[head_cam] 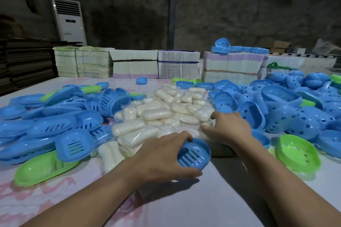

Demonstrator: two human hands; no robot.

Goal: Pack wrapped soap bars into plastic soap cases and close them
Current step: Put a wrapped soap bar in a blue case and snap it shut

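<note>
A table [212, 199] fills the view. At its centre lies a heap of wrapped soap bars [162, 114]. To the left of the heap sits a pile of slotted case halves [60, 121]; to the right, a pile of case halves with round holes [295, 108]. Nearest the viewer, the left hand [164, 155] holds a slotted case half [193, 154] just before the heap, while the right hand [227, 127] rests on the soap at the heap's right edge (fingers partly hidden). Behind everything, stacked bundles [156, 64] line the table's far edge, with more case halves on top at the right.
</note>
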